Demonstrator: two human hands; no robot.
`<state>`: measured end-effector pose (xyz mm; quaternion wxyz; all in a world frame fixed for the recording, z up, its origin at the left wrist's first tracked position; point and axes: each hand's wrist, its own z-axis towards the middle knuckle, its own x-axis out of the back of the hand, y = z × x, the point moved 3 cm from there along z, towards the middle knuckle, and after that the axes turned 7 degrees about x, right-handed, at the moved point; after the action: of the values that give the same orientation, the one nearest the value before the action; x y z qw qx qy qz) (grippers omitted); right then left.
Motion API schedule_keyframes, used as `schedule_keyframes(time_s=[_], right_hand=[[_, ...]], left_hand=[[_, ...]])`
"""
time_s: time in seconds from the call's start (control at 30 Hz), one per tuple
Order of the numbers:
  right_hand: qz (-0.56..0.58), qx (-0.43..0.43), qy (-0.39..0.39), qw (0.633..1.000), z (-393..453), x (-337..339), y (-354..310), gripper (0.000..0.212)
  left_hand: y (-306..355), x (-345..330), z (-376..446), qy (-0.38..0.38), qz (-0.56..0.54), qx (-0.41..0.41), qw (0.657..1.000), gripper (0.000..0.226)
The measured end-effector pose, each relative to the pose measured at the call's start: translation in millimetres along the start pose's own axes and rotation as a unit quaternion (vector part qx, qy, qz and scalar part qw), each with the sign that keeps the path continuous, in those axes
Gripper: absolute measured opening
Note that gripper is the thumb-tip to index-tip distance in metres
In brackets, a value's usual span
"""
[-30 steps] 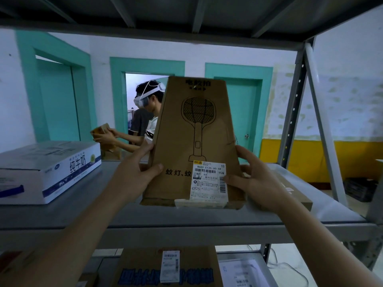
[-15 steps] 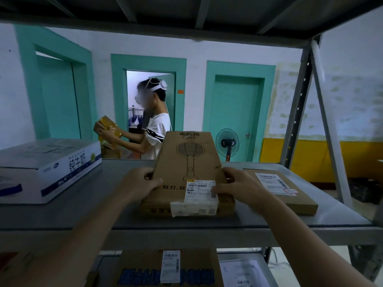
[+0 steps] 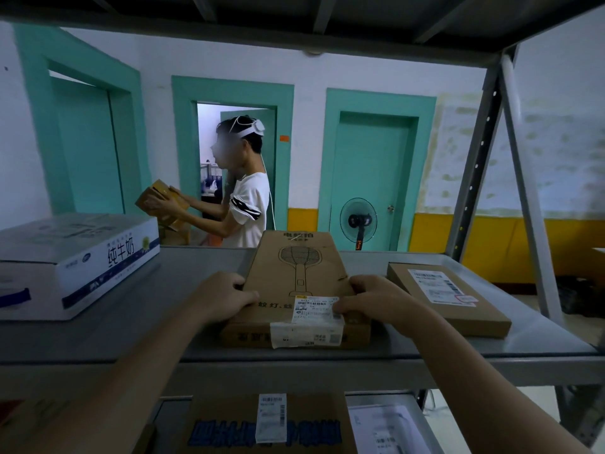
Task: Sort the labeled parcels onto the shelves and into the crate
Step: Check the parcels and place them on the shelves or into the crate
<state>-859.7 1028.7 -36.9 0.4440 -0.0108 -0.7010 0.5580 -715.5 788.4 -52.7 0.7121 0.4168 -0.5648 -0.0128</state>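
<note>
Parcel (image 3: 296, 283) now laid flat; long axis front-to-back

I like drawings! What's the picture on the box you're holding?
A line drawing of a racket-shaped swatter on the plain brown box, seen in the head view.

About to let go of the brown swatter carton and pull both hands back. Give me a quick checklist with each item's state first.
1. Long brown cardboard carton with the racket drawing lies flat on the grey metal shelf: ok.
2. Its near end sits inside the shelf's front edge: ok.
3. White shipping label faces up and forward, partly under the right thumb: ok.
4. Clear of the flat brown parcel to its right, with shelf showing between them: ok.
5. Clear of the white and blue milk carton to its left: ok.
6. Left hand and right hand off the carton: not ok, both grip its sides.
</note>
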Motion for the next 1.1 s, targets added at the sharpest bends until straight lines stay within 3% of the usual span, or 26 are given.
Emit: schedule_keyframes(time_s=[0.3, 0.33, 0.43, 0.5, 0.8, 1.1], right_hand=[[-0.035, 0.008, 0.042, 0.998, -10, 4, -6, 0.022], [-0.054, 0.012, 0.06, 0.997, -16, 8, -6, 0.028], [-0.088, 0.023, 0.127, 0.988, -31, 23, -11, 0.073], [-0.086, 0.033, 0.165, 0.982, -48, 36, -13, 0.077], [-0.093, 0.028, 0.301, 0.949, -107, 101, 7, 0.065], [-0.095, -0.046, 0.302, 0.948, -119, 164, 75, 0.071]], left_hand=[[8, 7, 2, 0.017, 0.033, 0.018, 0.999, 0.025], [12, 8, 1, 0.038, 0.031, 0.016, 0.999, 0.025], [35, 18, -8, 0.117, 0.01, -0.011, 0.993, 0.023], [57, 18, -16, 0.13, -0.027, -0.046, 0.99, 0.034], [159, -28, -50, 0.06, -0.077, -0.177, 0.979, 0.037], [232, -100, -52, -0.006, -0.041, -0.144, 0.989, 0.056]])
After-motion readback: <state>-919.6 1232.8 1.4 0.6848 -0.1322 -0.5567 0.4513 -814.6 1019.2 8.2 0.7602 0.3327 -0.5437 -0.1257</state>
